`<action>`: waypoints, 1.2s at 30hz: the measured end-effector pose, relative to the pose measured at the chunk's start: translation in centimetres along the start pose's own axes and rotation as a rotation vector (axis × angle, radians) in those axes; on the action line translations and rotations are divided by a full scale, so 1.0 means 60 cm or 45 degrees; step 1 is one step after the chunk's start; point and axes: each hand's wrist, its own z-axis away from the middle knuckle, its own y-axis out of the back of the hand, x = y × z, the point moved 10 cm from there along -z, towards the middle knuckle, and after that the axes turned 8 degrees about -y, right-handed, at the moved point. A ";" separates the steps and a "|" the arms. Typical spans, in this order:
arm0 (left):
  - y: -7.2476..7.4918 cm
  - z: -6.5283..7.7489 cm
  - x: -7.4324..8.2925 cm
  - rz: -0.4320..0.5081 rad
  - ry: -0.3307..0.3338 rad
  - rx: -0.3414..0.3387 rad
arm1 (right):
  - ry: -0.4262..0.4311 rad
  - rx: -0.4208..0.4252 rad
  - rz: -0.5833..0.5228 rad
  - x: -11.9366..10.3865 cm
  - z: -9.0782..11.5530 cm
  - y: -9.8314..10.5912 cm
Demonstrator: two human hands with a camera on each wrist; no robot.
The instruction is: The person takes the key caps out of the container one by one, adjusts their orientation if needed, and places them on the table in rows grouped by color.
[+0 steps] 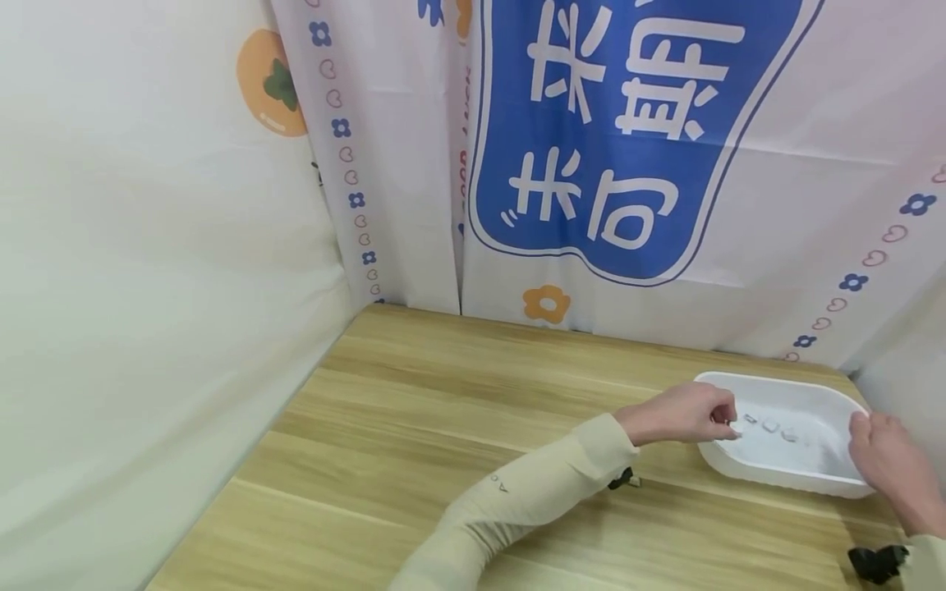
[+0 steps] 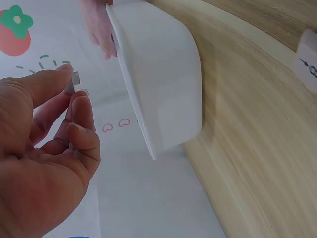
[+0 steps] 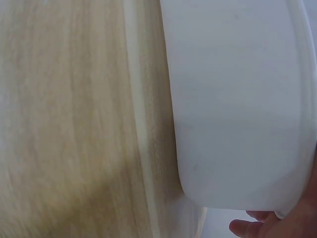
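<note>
A white oval plastic basin [image 1: 783,472] with a raised rim stands at the right end of the table. My left hand [image 1: 683,413] is over its left side, and thumb and fingertips pinch a small grey, shiny piece [image 2: 75,78]; its exact kind is too small to tell. Several small silvery or clear pieces [image 1: 770,427] lie on the basin floor. At the other end, my right hand [image 1: 890,460] grips the basin rim, thumb on the inner side. The right wrist view shows the basin's outer wall [image 3: 237,109] with fingers below it.
The wood-grain table [image 1: 443,394] reaches left and toward me. A printed cloth [image 1: 414,164] hangs behind it, with plain pale cloth [image 1: 148,287] on the left. Black wrist camera parts [image 1: 878,564] show by the right sleeve.
</note>
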 end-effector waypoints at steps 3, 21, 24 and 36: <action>0.005 0.010 -0.002 -0.005 -0.019 0.005 | 0.020 -0.012 0.008 -0.004 -0.002 0.001; 0.006 0.062 -0.014 0.015 -0.088 0.008 | 0.094 0.042 0.008 -0.011 0.000 0.005; 0.009 0.073 -0.020 0.044 -0.081 0.012 | 0.083 0.034 0.010 -0.005 -0.003 0.003; 0.024 0.122 -0.031 0.113 -0.147 0.031 | 0.039 0.006 0.030 -0.004 -0.003 -0.002</action>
